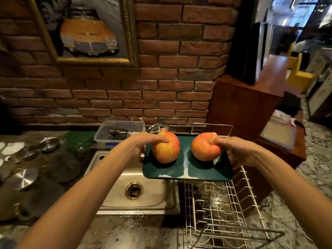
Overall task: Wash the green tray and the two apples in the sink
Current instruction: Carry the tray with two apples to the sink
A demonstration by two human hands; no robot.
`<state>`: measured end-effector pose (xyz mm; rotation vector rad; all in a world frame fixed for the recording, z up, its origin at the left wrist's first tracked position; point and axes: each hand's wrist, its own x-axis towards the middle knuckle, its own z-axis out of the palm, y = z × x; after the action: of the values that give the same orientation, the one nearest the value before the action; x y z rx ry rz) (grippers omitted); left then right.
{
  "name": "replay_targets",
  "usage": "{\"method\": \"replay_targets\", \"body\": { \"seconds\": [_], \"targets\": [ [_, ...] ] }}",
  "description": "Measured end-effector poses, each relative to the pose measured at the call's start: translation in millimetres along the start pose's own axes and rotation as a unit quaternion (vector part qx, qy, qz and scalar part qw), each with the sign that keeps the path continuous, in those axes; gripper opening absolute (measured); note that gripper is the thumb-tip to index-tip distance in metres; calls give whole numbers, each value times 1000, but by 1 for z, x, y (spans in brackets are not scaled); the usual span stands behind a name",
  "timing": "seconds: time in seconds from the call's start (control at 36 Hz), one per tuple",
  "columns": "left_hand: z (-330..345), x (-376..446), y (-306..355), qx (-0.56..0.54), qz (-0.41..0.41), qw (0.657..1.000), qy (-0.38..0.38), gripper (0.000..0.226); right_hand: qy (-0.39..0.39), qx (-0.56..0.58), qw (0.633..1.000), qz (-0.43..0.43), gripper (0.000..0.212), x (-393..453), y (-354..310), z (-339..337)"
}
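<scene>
A dark green tray (186, 169) is held level in the air, partly over the steel sink (143, 200) and partly over the dish rack. Two red-yellow apples stand on it, the left apple (166, 147) and the right apple (205, 147). My left hand (142, 141) grips the tray's left edge, with its thumb pressing on the left apple. My right hand (231, 148) grips the tray's right edge, and its thumb presses on the right apple. The fingers under the tray are hidden.
A white wire dish rack (224, 209) stands right of the sink. The tap (154, 127) rises behind the tray, next to a clear plastic box (120, 131). Steel lids and bowls (27, 168) cover the left counter. A brick wall closes the back.
</scene>
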<state>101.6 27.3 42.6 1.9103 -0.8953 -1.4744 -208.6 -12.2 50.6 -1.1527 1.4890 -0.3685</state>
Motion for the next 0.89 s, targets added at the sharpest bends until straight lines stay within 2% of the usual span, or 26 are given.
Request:
{"method": "replay_targets", "body": {
  "seconds": [0.08,0.19,0.28,0.39,0.47,0.56,0.61,0.69,0.72,0.78,0.83,0.89],
  "targets": [
    [-26,-4,-17,-17,-7,1000,12,105,-14,-17,1000,-11,76,5,-5,26],
    [-61,-6,-36,4,-22,1000,21,108,-39,-20,999,-9,81,9,-10,67],
    [-86,-4,-52,7,-27,999,19,108,-40,-19,999,-10,76,18,-8,94],
    [-118,2,-82,0,-26,1000,18,106,-40,-31,999,4,53,27,-7,134],
    [-137,7,-103,-16,-28,999,21,94,-44,-19,999,4,59,33,-5,162],
    [-155,14,-120,-8,-37,999,23,107,-35,-20,999,4,76,48,2,188],
    [-164,19,-130,-3,-41,999,27,114,-34,-16,999,9,74,55,6,205],
    [-175,31,-147,-23,-42,999,24,104,-37,-5,999,18,60,68,15,227],
    [-179,37,-154,-30,-44,998,25,103,-34,-8,999,21,63,73,17,233],
    [-184,48,-166,-42,-49,998,22,104,-34,-22,999,27,83,81,22,243],
    [-189,57,-177,-58,-52,997,12,96,-41,-32,998,30,106,87,27,252],
    [-191,67,-188,-67,-52,996,6,86,-39,-27,998,30,120,91,30,260]
  ]
}}
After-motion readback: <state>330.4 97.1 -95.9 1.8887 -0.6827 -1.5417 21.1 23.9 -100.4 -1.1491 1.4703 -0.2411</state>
